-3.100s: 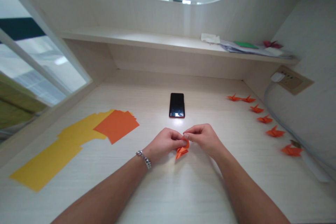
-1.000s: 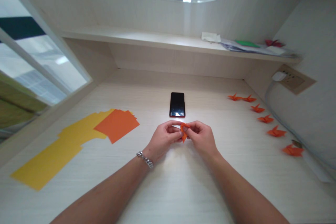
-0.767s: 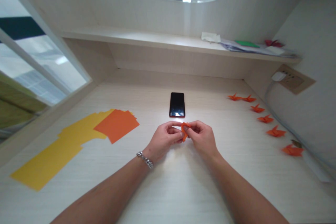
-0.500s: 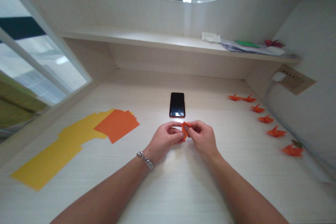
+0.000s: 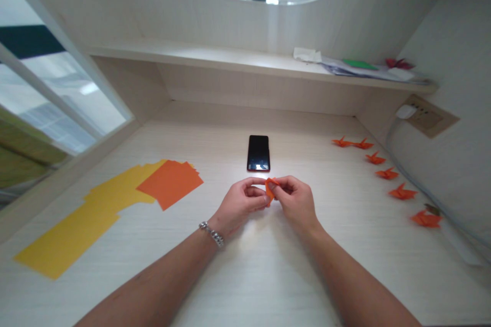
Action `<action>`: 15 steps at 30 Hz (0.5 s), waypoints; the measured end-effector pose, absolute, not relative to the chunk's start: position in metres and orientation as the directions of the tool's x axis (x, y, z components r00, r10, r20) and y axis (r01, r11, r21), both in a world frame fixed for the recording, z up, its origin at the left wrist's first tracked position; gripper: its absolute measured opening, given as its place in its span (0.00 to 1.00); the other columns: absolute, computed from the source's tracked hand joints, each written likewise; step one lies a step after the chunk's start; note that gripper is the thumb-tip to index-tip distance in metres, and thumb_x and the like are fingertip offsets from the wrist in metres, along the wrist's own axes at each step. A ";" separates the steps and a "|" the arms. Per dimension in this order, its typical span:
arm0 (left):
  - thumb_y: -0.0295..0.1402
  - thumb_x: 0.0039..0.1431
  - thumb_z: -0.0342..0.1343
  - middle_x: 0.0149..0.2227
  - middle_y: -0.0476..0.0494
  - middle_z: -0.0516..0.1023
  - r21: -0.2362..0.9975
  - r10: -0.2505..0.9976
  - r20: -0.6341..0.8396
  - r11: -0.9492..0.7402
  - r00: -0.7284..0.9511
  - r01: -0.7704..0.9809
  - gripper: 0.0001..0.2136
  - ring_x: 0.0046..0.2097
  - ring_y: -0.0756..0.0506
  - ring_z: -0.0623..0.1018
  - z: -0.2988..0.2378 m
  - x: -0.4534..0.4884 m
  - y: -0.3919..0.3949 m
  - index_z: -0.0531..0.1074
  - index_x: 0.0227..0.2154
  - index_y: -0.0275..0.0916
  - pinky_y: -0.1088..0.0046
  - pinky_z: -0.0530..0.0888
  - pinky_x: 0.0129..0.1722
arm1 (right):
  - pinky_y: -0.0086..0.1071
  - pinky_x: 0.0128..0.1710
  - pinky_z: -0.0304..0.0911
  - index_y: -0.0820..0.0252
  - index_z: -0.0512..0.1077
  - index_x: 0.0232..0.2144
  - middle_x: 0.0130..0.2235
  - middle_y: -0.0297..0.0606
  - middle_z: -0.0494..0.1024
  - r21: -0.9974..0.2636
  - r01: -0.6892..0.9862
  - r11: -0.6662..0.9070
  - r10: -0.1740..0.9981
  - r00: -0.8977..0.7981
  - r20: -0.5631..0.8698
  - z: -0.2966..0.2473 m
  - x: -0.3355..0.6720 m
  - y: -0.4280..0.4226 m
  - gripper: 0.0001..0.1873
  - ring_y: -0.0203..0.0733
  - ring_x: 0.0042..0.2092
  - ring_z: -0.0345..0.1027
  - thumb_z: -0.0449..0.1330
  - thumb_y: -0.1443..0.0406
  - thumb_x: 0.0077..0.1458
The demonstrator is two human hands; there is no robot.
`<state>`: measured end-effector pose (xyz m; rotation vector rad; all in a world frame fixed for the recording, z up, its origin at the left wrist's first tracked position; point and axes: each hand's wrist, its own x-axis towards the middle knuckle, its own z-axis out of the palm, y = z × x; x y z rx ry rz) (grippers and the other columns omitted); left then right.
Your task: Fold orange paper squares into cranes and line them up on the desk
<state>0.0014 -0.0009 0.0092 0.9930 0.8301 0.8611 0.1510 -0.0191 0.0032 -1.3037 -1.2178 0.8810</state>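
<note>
Mid-fold, by the look of it: a folded orange paper piece [image 5: 270, 188] pinched between the fingertips of the left hand [image 5: 240, 204] and the right hand [image 5: 296, 200], both closed narrowly on it, held low over the pale desk [image 5: 268, 271] just in front of a dark smartphone [image 5: 258, 152] lying flat. Judged a creasing or shaping step. Calls next for a small, exact fingertip press, given so tiny a piece. Bright orange, crisp, folded over several times, mostly hidden by the fingers, shape hard to tell. Off to the left, loose orange sheets [image 5: 171, 182] overlapping yellow sheets [image 5: 72, 235]; off to the right, a curved row of orange origami figures [image 5: 387, 173].
</note>
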 end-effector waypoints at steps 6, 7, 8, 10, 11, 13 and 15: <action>0.22 0.37 0.68 0.30 0.44 0.79 0.921 0.886 -0.187 0.308 0.424 -0.238 0.25 0.31 0.49 0.76 0.008 -0.001 0.000 0.73 0.44 0.34 0.74 0.69 0.35 | 0.33 0.32 0.67 0.60 0.77 0.29 0.29 0.39 0.80 -0.981 0.140 0.131 0.961 0.226 0.160 0.005 0.152 -0.018 0.13 0.42 0.31 0.72 0.64 0.56 0.49; 0.22 0.38 0.68 0.31 0.43 0.79 0.911 0.877 -0.195 0.328 0.438 -0.251 0.25 0.32 0.49 0.76 0.009 -0.001 0.000 0.72 0.44 0.35 0.73 0.70 0.36 | 0.33 0.32 0.67 0.60 0.77 0.29 0.29 0.39 0.80 -0.983 0.130 0.132 0.959 0.235 0.160 0.005 0.152 -0.017 0.13 0.42 0.30 0.72 0.64 0.55 0.48; 0.23 0.39 0.67 0.31 0.43 0.79 0.898 0.866 -0.209 0.353 0.453 -0.262 0.24 0.33 0.48 0.77 0.009 -0.001 0.000 0.73 0.44 0.34 0.72 0.71 0.37 | 0.33 0.32 0.67 0.60 0.76 0.29 0.29 0.39 0.79 -0.984 0.117 0.132 0.958 0.242 0.157 0.005 0.153 -0.017 0.13 0.42 0.30 0.72 0.64 0.55 0.48; 0.27 0.44 0.66 0.32 0.40 0.79 0.877 0.848 -0.247 0.402 0.469 -0.263 0.17 0.33 0.48 0.77 0.010 -0.001 0.000 0.74 0.40 0.33 0.71 0.72 0.38 | 0.33 0.31 0.67 0.60 0.76 0.29 0.27 0.39 0.79 -0.987 0.095 0.131 0.956 0.251 0.151 0.005 0.153 -0.016 0.14 0.41 0.29 0.71 0.65 0.55 0.48; 0.29 0.47 0.65 0.32 0.40 0.79 0.873 0.840 -0.267 0.418 0.473 -0.250 0.13 0.32 0.48 0.77 0.010 -0.001 0.000 0.74 0.37 0.33 0.70 0.72 0.37 | 0.33 0.30 0.66 0.60 0.76 0.28 0.27 0.39 0.79 -0.987 0.088 0.133 0.955 0.255 0.151 0.005 0.153 -0.016 0.14 0.41 0.28 0.71 0.65 0.55 0.48; 0.34 0.50 0.63 0.31 0.38 0.78 0.879 0.827 -0.295 0.432 0.479 -0.203 0.10 0.30 0.48 0.77 0.009 0.000 -0.001 0.74 0.31 0.31 0.71 0.72 0.34 | 0.32 0.30 0.66 0.61 0.76 0.28 0.27 0.39 0.78 -0.986 0.093 0.136 0.954 0.258 0.156 0.004 0.154 -0.016 0.13 0.40 0.28 0.70 0.65 0.55 0.48; 0.36 0.50 0.63 0.30 0.38 0.78 0.892 0.815 -0.305 0.425 0.493 -0.152 0.11 0.28 0.48 0.77 0.008 0.002 -0.002 0.74 0.29 0.31 0.72 0.72 0.31 | 0.32 0.30 0.66 0.61 0.76 0.28 0.27 0.39 0.78 -0.984 0.107 0.140 0.952 0.259 0.163 0.004 0.153 -0.016 0.13 0.40 0.28 0.70 0.65 0.55 0.48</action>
